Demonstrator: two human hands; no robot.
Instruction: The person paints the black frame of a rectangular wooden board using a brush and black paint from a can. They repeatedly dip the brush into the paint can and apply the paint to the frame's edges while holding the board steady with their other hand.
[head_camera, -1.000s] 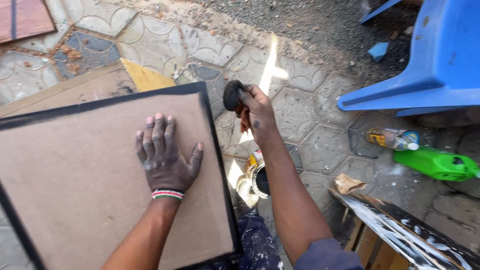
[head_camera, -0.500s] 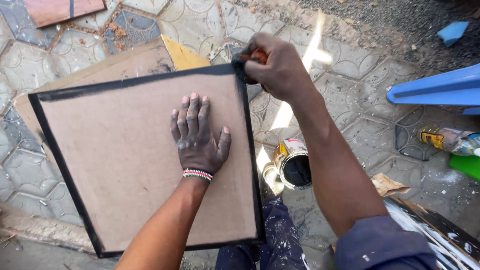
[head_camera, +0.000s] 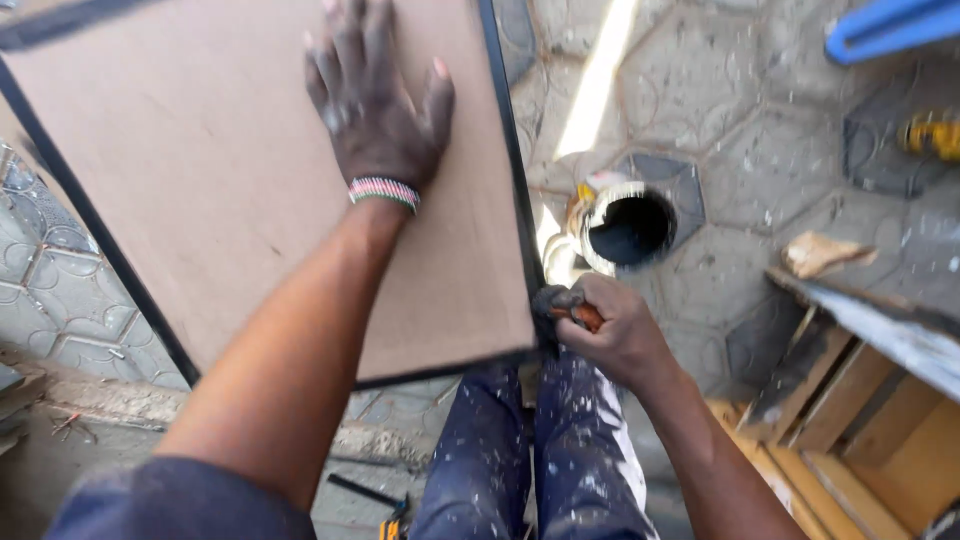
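- Head view: left hand (head_camera: 378, 120) flat, fingers spread, pins the board (head_camera: 250, 190) across the lap.
- Right hand (head_camera: 615, 335) fingers closed on a brush (head_camera: 560, 305) at the board's near-right corner, blacking the edge.
- Next move likely calls for a steady stroke along the rim; paint can (head_camera: 628, 225) waits just beside.

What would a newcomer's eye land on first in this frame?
Most striking is the large brown board with black edges filling the upper left, with the left hand pressed flat on it, a beaded wristband at the wrist. At the board's lower right corner the right hand grips a dark, paint-loaded brush against the edge. Just beyond it an open tin of black paint stands on the patterned paving.
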